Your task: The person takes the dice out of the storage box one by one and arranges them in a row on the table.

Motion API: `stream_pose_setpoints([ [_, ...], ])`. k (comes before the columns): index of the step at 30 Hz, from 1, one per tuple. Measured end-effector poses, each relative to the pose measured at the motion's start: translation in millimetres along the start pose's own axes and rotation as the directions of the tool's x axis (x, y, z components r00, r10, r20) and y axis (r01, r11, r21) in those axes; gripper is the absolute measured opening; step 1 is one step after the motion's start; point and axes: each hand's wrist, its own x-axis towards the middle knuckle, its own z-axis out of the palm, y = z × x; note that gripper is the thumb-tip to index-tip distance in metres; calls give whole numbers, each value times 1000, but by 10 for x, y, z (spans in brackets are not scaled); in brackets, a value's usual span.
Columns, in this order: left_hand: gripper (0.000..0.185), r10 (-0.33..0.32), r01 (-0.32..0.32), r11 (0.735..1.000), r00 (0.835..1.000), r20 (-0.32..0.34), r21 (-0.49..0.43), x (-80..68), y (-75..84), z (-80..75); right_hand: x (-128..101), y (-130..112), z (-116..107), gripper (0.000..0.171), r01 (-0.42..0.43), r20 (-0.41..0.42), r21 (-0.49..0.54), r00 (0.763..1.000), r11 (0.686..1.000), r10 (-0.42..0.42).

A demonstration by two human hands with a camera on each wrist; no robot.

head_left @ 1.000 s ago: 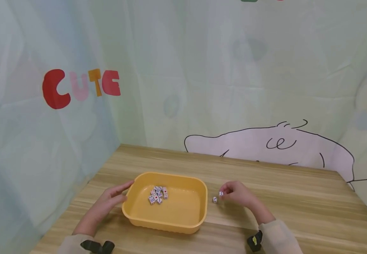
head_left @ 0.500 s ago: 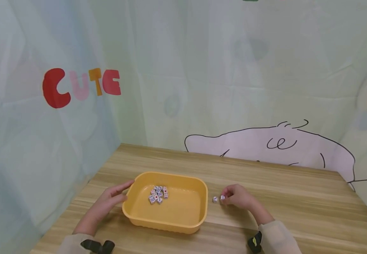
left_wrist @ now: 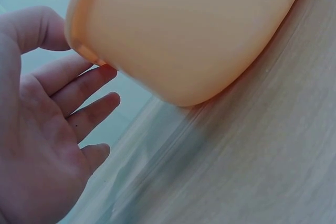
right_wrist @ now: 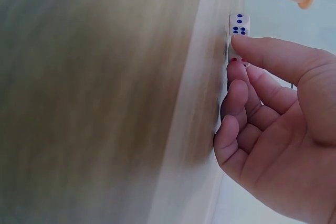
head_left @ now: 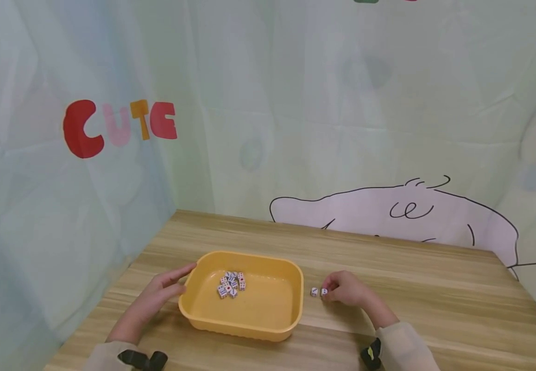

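Note:
A yellow plastic tray [head_left: 268,309] stands on the wooden table, with several white dice [head_left: 230,285] grouped in its left half. At the tray's left side, my left hand [head_left: 156,291] touches the rim with thumb and fingertips, its fingers loosely extended. To the right of the tray, my right hand [head_left: 348,289] pinches one die [head_left: 324,291] between thumb and fingers, low at the table surface. Just left of it lies another die [head_left: 314,292]. The right wrist view shows the pinched die [right_wrist: 234,54] mostly covered by the thumb, close beside the second die [right_wrist: 239,23].
The wooden table [head_left: 416,288] runs back to a printed curtain [head_left: 342,129], which also hangs along the left side. Black wrist straps with devices [head_left: 142,359] sit on both sleeves.
My right hand has lowered its die to the tabletop, slightly toward me, beside the other die. My left hand, the tray and the dice inside have stayed in place.

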Motion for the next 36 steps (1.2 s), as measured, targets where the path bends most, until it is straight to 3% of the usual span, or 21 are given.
stream_pose_setpoints([
  [17,56,39,-39,999,999,4,-12,7,-25,16,-1,-4,-38,19,24,-5,3,1000,1000,-24],
  [28,58,4,-4,1000,1000,7,-13,4,-8,-9,110,-304,-187,25,76,-53,18,996,997,-75],
  [36,57,19,-19,1000,1000,7,-8,9,-13,-4,217,-593,-94,26,128,-52,52,991,990,-125],
])
